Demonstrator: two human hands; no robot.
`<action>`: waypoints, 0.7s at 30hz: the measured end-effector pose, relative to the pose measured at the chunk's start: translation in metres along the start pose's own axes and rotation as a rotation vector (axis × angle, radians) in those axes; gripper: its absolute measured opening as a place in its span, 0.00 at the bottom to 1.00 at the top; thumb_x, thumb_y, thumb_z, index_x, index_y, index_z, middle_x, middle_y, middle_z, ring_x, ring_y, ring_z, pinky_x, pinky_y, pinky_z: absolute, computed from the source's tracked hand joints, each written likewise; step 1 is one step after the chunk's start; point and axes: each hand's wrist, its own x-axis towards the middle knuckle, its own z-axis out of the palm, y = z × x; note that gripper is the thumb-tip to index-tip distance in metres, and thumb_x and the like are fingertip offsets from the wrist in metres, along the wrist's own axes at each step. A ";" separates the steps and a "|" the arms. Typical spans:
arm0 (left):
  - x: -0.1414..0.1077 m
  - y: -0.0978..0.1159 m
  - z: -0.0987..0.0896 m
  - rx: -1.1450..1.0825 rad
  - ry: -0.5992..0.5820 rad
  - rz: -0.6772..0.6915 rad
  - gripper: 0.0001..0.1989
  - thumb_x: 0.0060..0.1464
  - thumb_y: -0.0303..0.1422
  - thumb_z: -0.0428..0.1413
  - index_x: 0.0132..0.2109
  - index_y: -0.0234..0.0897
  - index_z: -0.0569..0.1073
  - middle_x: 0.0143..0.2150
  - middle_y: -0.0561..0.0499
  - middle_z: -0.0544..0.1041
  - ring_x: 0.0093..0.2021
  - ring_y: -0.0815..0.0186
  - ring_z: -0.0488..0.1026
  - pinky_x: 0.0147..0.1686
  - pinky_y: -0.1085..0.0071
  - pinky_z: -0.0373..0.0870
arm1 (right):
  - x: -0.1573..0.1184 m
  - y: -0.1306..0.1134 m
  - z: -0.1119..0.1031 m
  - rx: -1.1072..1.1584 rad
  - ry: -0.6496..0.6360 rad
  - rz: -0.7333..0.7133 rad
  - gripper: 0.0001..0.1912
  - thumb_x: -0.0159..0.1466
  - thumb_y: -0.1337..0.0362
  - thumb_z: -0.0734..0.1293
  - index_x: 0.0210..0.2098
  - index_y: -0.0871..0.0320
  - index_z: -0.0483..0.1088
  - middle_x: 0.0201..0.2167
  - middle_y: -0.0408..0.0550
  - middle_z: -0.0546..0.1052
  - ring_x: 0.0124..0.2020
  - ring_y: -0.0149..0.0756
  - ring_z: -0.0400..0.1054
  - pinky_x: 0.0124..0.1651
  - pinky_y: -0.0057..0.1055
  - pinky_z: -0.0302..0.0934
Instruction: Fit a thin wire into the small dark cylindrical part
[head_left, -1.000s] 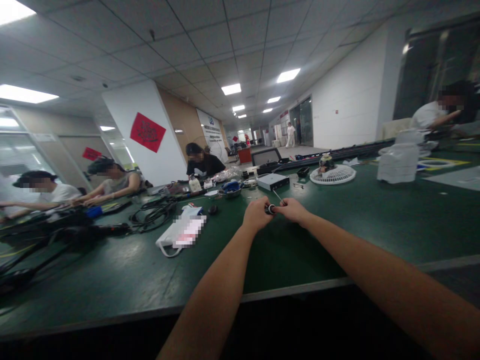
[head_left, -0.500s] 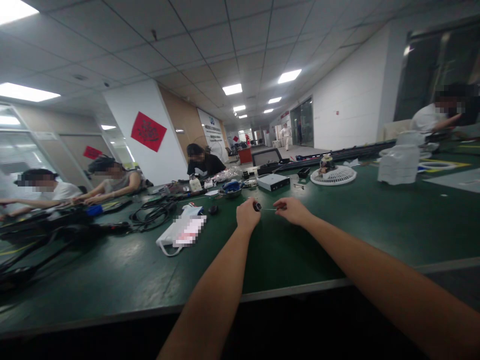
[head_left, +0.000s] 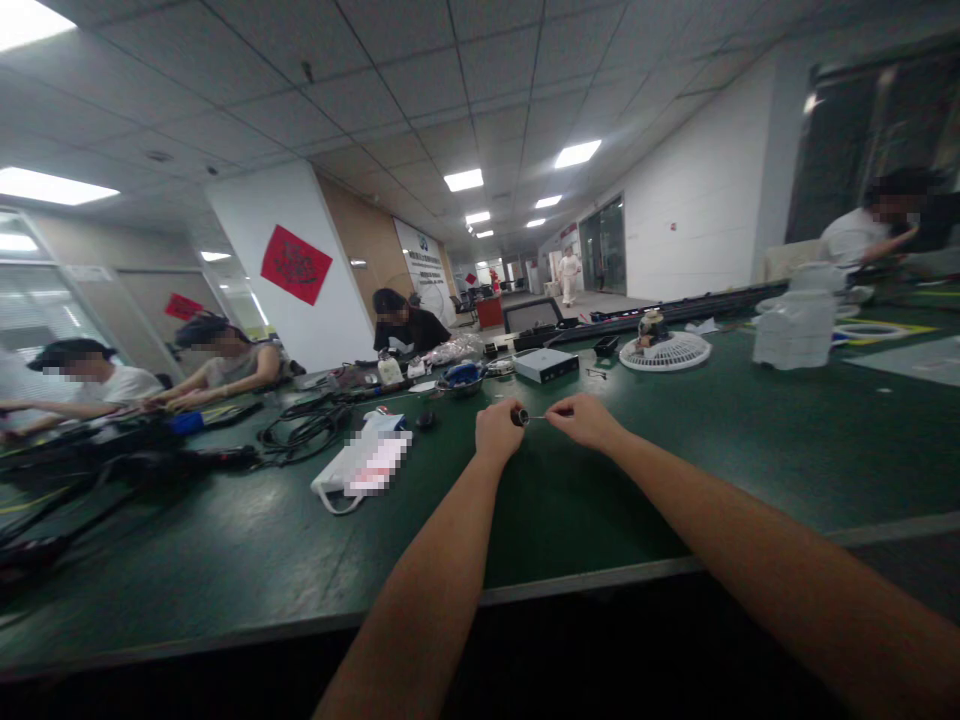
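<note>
My left hand [head_left: 496,434] is closed around a small dark cylindrical part [head_left: 520,417], its round end facing right. Opposite it, my right hand [head_left: 586,421] pinches a thin metal rod [head_left: 538,418], like a screwdriver shaft, that points left at the cylinder's end. Whether the rod's tip touches the cylinder or sits in it, I cannot tell; the rod's other end is hidden in my fingers. Both hands are just above the green tabletop [head_left: 592,510]. Beyond them lie a silver-grey box [head_left: 546,366] and a white fan grille [head_left: 665,352] with a motor-like part on it.
To the left lie a white bag [head_left: 345,470], a small black round object [head_left: 425,420] and coiled black cables [head_left: 304,430]. A blue item [head_left: 460,374] sits behind my left hand. White stacked plastic pieces [head_left: 795,320] stand at right. Several people work around the table.
My two hands have come slightly closer together, so less of the rod shows between them. The cylinder's round end has turned a little more into view.
</note>
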 end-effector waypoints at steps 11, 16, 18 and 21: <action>0.001 0.002 0.000 0.003 -0.011 0.015 0.12 0.50 0.28 0.59 0.42 0.46 0.78 0.40 0.52 0.82 0.43 0.61 0.76 0.46 0.68 0.65 | 0.002 0.004 0.000 0.001 0.027 0.007 0.11 0.61 0.62 0.67 0.38 0.55 0.83 0.37 0.47 0.84 0.40 0.40 0.77 0.44 0.27 0.66; 0.001 0.005 -0.001 0.002 -0.019 0.018 0.12 0.51 0.29 0.59 0.43 0.46 0.78 0.40 0.52 0.82 0.45 0.61 0.76 0.48 0.67 0.65 | 0.003 0.005 0.001 -0.009 0.063 0.057 0.13 0.63 0.61 0.66 0.40 0.57 0.82 0.38 0.51 0.83 0.40 0.42 0.76 0.42 0.29 0.65; 0.000 0.005 -0.001 0.004 -0.019 0.016 0.12 0.51 0.29 0.59 0.44 0.45 0.78 0.41 0.51 0.82 0.45 0.61 0.76 0.48 0.67 0.65 | 0.004 0.007 0.001 -0.014 0.047 0.065 0.12 0.61 0.62 0.67 0.37 0.57 0.83 0.35 0.50 0.83 0.38 0.42 0.76 0.40 0.29 0.64; 0.001 0.004 -0.001 0.005 -0.022 0.020 0.12 0.51 0.29 0.59 0.44 0.45 0.78 0.41 0.51 0.82 0.45 0.61 0.76 0.48 0.67 0.65 | 0.004 0.007 0.001 0.004 0.013 0.056 0.12 0.61 0.61 0.66 0.36 0.57 0.83 0.31 0.47 0.83 0.34 0.39 0.75 0.36 0.27 0.62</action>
